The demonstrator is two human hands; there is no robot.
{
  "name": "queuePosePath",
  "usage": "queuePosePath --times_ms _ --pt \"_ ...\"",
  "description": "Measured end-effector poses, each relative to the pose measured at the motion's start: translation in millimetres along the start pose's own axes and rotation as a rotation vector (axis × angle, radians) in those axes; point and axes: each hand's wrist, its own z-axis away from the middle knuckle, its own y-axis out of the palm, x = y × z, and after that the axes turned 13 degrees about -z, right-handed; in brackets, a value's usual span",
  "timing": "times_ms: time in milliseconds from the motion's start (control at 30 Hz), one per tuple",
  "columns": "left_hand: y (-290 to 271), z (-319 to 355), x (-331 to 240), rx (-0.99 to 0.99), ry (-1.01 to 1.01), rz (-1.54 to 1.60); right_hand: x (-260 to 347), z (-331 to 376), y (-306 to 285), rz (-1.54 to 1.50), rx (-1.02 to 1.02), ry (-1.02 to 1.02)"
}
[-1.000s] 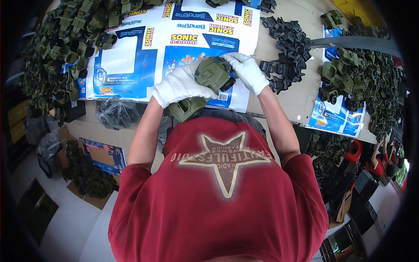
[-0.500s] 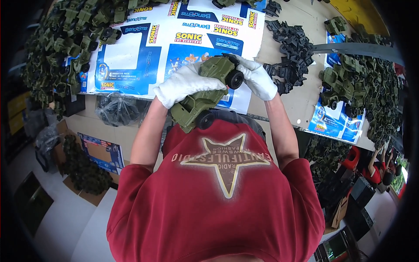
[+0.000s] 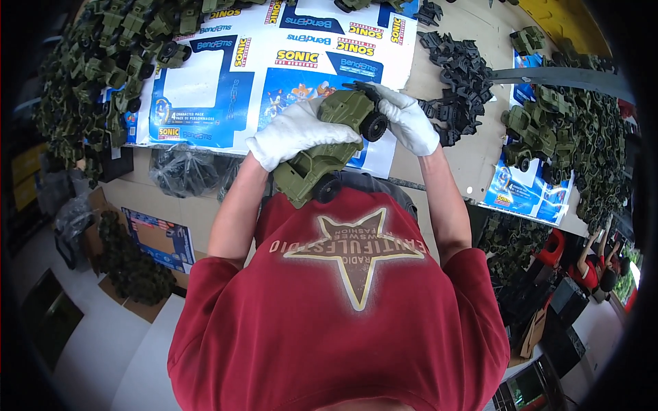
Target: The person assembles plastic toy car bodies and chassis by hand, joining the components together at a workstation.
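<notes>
A green toy jeep (image 3: 345, 109) with black wheels is tilted in front of my chest, above the table's near edge. My left hand (image 3: 291, 134), in a white glove, is wrapped round the jeep's middle from the left. My right hand (image 3: 408, 123), also gloved in white, is closed at the jeep's far end, beside a front wheel (image 3: 373, 127). A dark plastic part (image 3: 361, 87) shows at that end under my right fingertips. The fingers hide most of it, so I cannot tell whether it is fixed to the jeep.
Blue and white printed card sheets (image 3: 205, 127) cover the table. Black plastic parts (image 3: 454, 82) lie piled to the right. Green toy jeeps are heaped at the far left (image 3: 123, 41) and right (image 3: 548, 130). A grey strip (image 3: 569, 79) crosses at right; another person (image 3: 591, 270) works beyond.
Both hands and the jeep have shifted slightly to the right. The grip of my left hand looks the same, and my right hand stays at the jeep's far end.
</notes>
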Motion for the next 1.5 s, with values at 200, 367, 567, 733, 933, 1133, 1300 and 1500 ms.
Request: queuePosePath --times_ms 200,367,567,733,933,1133,1300,1500 --pt "3.9 -7.3 15.3 -0.063 0.015 -0.02 -1.1 0.0 -8.6 0.081 -0.025 0.019" --pt "6.5 -8.2 12.6 -0.041 -0.001 0.009 5.3 -5.9 -13.9 0.355 0.014 0.035" --pt "34.2 -13.7 7.6 -0.31 0.141 0.105 -7.7 -15.9 29.4 0.882 -0.278 -0.399" --pt "39.0 -34.6 48.3 -0.49 0.585 0.382 -24.1 -10.3 43.9 0.65 -0.202 -0.302" --pt "40.8 -34.4 65.5 -0.316 0.501 0.293 -43.2 7.9 48.2 0.916 -0.191 -0.453" --pt "42.6 -23.5 40.7 -0.44 0.473 0.198 -40.3 7.3 53.6 1.128 -0.227 -0.781" --pt "46.3 -38.8 38.8 -0.307 0.259 0.228 -52.4 14.4 46.9 0.948 -0.42 -0.65" --pt "-16.6 -98.0 27.5 -0.664 0.064 -0.336 41.2 80.5 -68.9 0.713 -1.253 -0.508"
